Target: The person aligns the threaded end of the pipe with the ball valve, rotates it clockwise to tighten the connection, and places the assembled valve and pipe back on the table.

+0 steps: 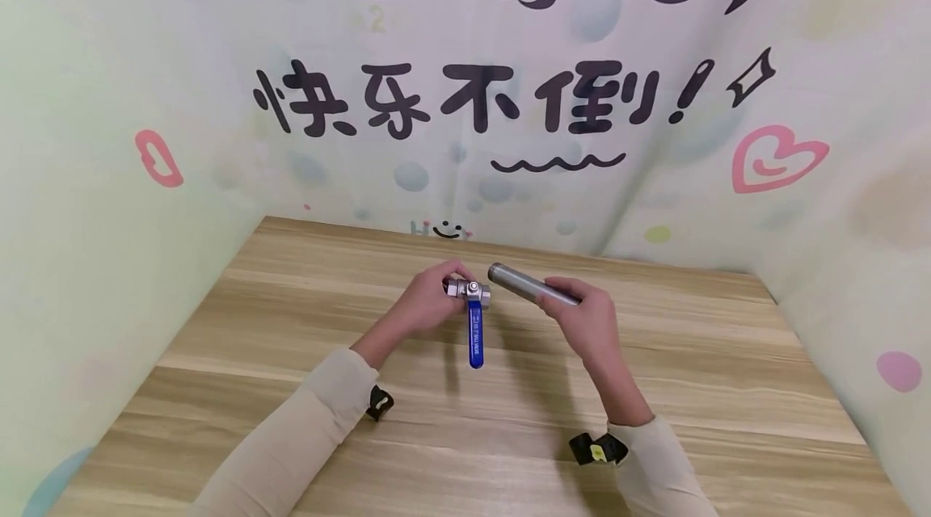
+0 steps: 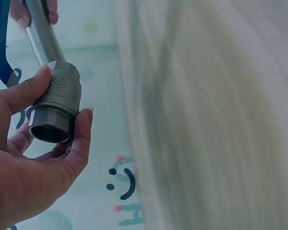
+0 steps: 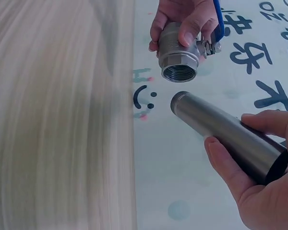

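Observation:
My left hand [image 1: 431,299] grips a metal ball valve [image 2: 57,96] by its body, above the table. The valve's blue lever handle [image 1: 476,335] points toward me in the head view. Inside the valve's open end facing the pipe, threads show in the right wrist view. My right hand [image 1: 587,319] holds a grey steel pipe [image 3: 225,132] between thumb and fingers. The pipe's threaded end [image 3: 180,99] points at the valve's opening, with a small gap between them. Part of my right hand's fingers is hidden behind the pipe.
Beneath both hands lies a wood-grain table [image 1: 465,436]. A printed cloth wall [image 1: 407,178] with dark lettering rises along its back edge, and pale walls stand at both sides. Black straps [image 1: 598,448] sit by the sleeve cuffs.

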Available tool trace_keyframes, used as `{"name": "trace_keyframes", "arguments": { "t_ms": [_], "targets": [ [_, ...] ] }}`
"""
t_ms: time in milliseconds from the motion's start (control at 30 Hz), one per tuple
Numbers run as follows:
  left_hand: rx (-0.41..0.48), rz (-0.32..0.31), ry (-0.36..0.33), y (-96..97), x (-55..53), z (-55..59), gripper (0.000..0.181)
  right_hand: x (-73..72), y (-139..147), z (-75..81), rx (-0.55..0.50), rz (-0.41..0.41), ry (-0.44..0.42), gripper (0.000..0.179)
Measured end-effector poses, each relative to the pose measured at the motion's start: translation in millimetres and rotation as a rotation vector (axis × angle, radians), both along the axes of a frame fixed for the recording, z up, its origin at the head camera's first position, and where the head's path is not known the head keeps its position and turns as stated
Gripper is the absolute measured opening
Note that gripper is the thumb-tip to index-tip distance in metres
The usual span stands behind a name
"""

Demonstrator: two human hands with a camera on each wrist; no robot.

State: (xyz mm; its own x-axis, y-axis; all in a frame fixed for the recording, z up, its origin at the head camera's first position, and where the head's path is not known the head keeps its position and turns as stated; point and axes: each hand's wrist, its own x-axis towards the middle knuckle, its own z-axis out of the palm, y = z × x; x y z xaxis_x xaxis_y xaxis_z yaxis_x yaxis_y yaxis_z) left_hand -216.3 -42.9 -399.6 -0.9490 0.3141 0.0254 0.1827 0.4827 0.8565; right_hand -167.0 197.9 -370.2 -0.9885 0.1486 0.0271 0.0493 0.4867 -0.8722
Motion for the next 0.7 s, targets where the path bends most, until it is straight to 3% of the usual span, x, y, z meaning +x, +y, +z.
{"name": "trace_keyframes", "arguments": {
  "t_ms": [333, 700],
  "targets": [
    [0.105, 0.056, -0.035, -7.4, -3.3, 11.5, 0.032, -4.8, 0.5, 9.0, -0.403, -0.035, 0.021, 0.036],
    [0.208, 0.105, -0.066, -12.8, -4.7, 21.8, 0.032, -11.9, 7.9, 2.4, -0.644, -0.029, 0.038, 0.031]
  ]
}}
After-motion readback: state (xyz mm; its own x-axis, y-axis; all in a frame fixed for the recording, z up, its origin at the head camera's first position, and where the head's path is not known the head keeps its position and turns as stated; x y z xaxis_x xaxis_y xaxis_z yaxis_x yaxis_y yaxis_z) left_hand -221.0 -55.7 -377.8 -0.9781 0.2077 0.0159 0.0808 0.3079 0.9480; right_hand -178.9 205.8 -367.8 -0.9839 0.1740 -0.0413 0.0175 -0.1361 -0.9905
